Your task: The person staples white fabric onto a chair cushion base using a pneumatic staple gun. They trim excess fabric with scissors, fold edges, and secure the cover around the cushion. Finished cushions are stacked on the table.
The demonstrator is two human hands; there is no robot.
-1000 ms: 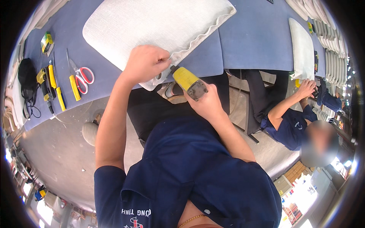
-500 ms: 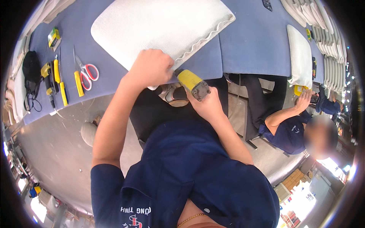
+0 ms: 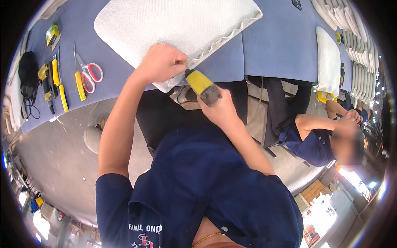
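A large white fabric-covered panel (image 3: 173,29), like a chair seat, lies across the blue-grey table with its near corner over the front edge. A wavy strip of loose fabric edge (image 3: 223,40) runs along its right side. My left hand (image 3: 163,64) is closed at the near corner, pinching the fabric edge between thumb and fingers. My right hand (image 3: 219,106) is wrapped round a yellow and grey power tool (image 3: 202,86); its dark nose meets the panel's corner right beside my left fingers. The tool's handle is hidden by my hand.
At the table's left lie red-and-white scissors (image 3: 89,77), yellow-handled tools (image 3: 55,72), a small green-yellow box (image 3: 53,35) and a black cloth item (image 3: 29,70). To the right a co-worker (image 3: 310,144) sits near another white panel (image 3: 328,62) and stacked white panels (image 3: 359,53).
The tool and my right hand have shifted slightly left and up, its nose still by the corner. The panel and table sit a little differently in view. The co-worker's hands have moved.
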